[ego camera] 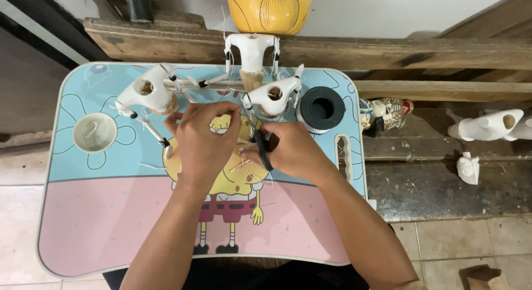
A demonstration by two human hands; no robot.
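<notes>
Left hand (202,136) at tabletop (100,212) centre, fingers curled tight, pinching something thin at the fingertips; what exactly, cannot tell. Right hand (293,151) just beside it at 3 o'clock, grip closed around black-handled scissors (260,143), blades pointing toward 11 o'clock. White puppet torso (272,96) at 12 o'clock from the right hand, near the fingertips, thin arm sticks attached. Second white torso (147,93) at 10 o'clock from the left hand, lying tilted. Third torso (252,52) upright at the far edge, 12 o'clock. Black thread spool (321,108) at 1 o'clock from the right hand. Small round cup recess (95,132) well apart at 9 o'clock
</notes>
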